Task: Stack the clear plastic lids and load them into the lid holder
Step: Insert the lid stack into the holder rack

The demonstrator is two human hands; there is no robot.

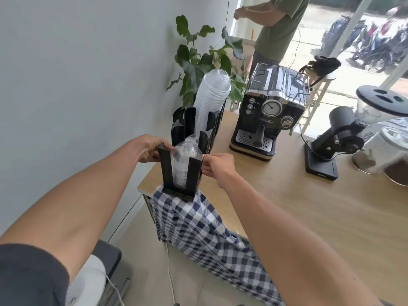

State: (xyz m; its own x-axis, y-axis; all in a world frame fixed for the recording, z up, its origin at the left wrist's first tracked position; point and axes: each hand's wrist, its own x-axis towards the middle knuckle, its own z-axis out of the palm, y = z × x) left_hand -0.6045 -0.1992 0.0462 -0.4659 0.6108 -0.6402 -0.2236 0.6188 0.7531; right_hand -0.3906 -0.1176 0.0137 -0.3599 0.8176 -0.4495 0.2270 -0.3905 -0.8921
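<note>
- The left hand (147, 149) grips the top of the lid holder's (194, 173) left upright, fingers curled around it.
- The right hand (217, 167) pinches the holder's right upright near its top.
- A stack of clear domed lids (184, 161) sits between the uprights.
- The holder stands on a checked cloth (198, 226) at the corner of the wooden worktop (309, 206).
- A second holder (194, 122) behind carries a taller lid stack (213, 93), beside an espresso machine (269, 111).

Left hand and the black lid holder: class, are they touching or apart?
Touching. The head view shows the left hand with fingers curled on the top of the lid holder's left upright, no gap visible.
</note>
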